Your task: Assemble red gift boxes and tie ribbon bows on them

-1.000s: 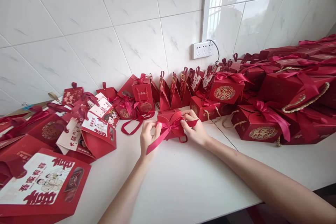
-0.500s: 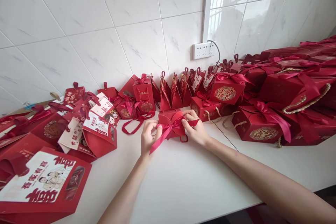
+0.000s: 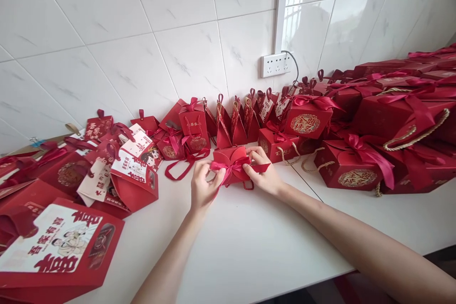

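Note:
A small red gift box (image 3: 230, 153) with rounded closing flaps stands on the white table between my hands. Across its top lies a tied pink-red ribbon bow (image 3: 232, 169). My left hand (image 3: 205, 183) is at the bow's left side, thumb and fingers closed on the ribbon there. On the other side, my right hand (image 3: 262, 170) pinches the right part of the ribbon, a pointed tail sticking out past the fingers. A bit of red cord handle shows below the box's front.
Small red boxes (image 3: 195, 126) and triangular ones line the tiled wall behind. Larger ribboned boxes (image 3: 352, 164) with gold rope handles pile up at right. Bags and boxes with white printed cards (image 3: 131, 164) crowd the left. A power strip (image 3: 276, 65) hangs on the wall.
My left thumb has moved right toward the knot. The long ribbon tail that hung down to the left is now mostly hidden by my left hand. The box stays in place.

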Action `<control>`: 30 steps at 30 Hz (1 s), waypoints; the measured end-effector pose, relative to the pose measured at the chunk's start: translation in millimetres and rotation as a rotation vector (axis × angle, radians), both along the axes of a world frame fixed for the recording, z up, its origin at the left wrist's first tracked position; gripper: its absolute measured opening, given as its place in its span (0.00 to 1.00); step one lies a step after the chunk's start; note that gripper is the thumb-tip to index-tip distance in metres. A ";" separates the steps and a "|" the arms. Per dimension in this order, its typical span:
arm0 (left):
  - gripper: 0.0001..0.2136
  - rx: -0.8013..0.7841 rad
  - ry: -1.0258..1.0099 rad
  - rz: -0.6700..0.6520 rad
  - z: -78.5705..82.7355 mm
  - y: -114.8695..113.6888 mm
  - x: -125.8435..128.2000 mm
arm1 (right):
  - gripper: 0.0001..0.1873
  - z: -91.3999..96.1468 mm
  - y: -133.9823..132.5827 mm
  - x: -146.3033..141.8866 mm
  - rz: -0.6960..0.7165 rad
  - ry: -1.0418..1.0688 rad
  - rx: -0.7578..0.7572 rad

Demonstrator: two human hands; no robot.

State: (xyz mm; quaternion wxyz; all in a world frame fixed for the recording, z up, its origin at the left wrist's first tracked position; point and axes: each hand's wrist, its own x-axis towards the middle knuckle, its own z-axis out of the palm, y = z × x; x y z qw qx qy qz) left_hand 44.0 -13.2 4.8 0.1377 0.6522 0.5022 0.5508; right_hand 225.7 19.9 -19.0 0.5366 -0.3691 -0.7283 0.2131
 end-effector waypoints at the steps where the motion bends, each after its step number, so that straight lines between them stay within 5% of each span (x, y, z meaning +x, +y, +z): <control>1: 0.09 0.018 0.018 -0.005 0.2 -0.3 0.4 | 0.08 0.2 -0.1 -0.1 0.000 -0.004 0.001; 30: 0.08 0.066 0.088 -0.071 -2.6 0.0 -2.8 | 0.08 -1.4 1.0 -0.4 -0.001 0.013 -0.023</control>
